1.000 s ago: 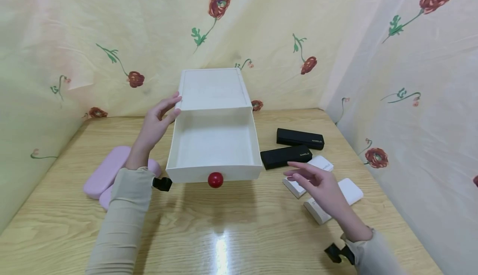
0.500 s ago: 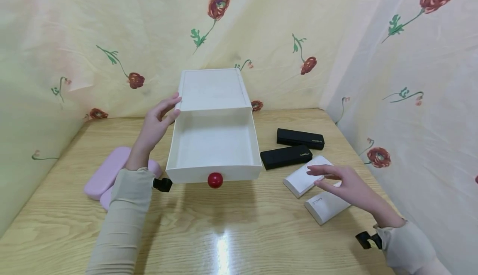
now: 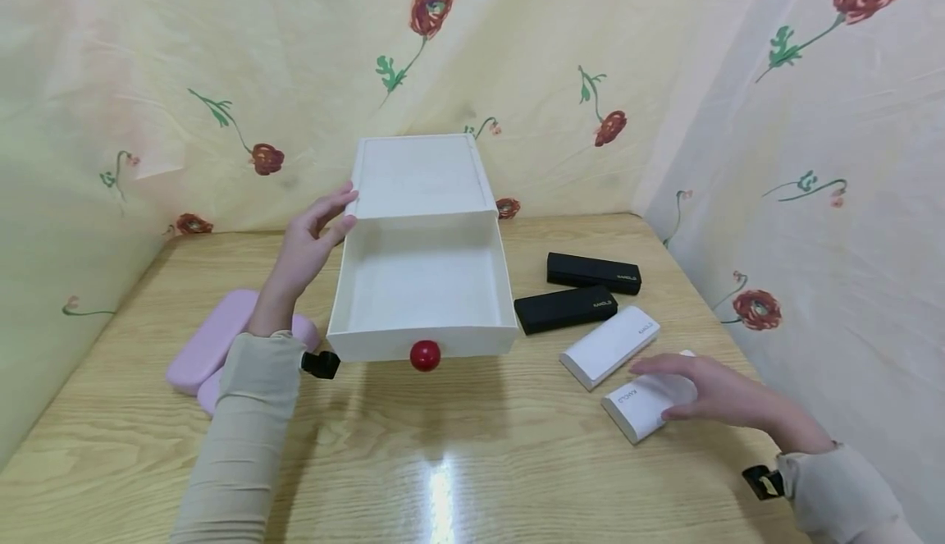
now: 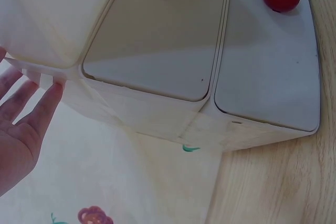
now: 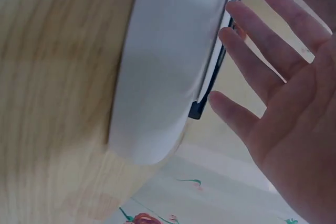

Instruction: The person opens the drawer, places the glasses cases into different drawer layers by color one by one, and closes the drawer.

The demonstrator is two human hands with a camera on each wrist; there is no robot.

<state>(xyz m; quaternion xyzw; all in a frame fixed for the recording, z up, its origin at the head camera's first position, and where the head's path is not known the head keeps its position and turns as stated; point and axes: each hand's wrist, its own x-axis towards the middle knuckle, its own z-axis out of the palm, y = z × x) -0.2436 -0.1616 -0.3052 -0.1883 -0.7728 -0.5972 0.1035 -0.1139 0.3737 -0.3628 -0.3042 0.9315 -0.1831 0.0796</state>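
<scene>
A white drawer cabinet (image 3: pixel 422 173) stands at the back of the table, its top drawer (image 3: pixel 426 281) pulled out, with a red knob on the front. My left hand (image 3: pixel 306 240) rests its fingertips against the cabinet's upper left edge. In the left wrist view, two lower drawer fronts (image 4: pixel 152 45) stay flush below it. My right hand (image 3: pixel 719 392) hovers over the nearer white glasses case (image 3: pixel 638 404), thumb and fingers spread around it. From the right wrist, the fingers look extended and apart from the white case (image 5: pixel 163 66). Another white glasses case (image 3: pixel 609 347) lies just behind.
Two black glasses cases (image 3: pixel 567 308) lie right of the cabinet, behind the white ones. On the left, lilac glasses cases (image 3: pixel 214 339) lie partly behind my left forearm. Flowered cloth (image 3: pixel 310 60) hangs behind and beside the wooden table (image 3: pixel 354 470).
My right hand has moved right and toward me, from above the two white cases to over the nearer one. The left hand and the drawer have stayed still.
</scene>
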